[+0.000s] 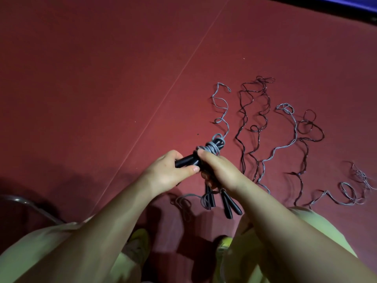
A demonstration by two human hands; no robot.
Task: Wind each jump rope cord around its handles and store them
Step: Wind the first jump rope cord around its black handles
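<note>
The red floor (102, 78) lay broad under the person, with loose grey and dark cords (285, 144) snaking over it to the right, well apart from the hands. Above it the left hand (169, 172) curled round the pair of black handles (186, 161), thumb laid along the near side. The right hand (220, 170) pinched the grey cord (213, 147) where its coils bunched at the handles' far end; the trailing cord (221, 111) ran away across the floor. Other handles (230, 203) hung beneath the right hand. To wind well, each turn likely needed steady tension and to lie beside the last, not piled on it.
</note>
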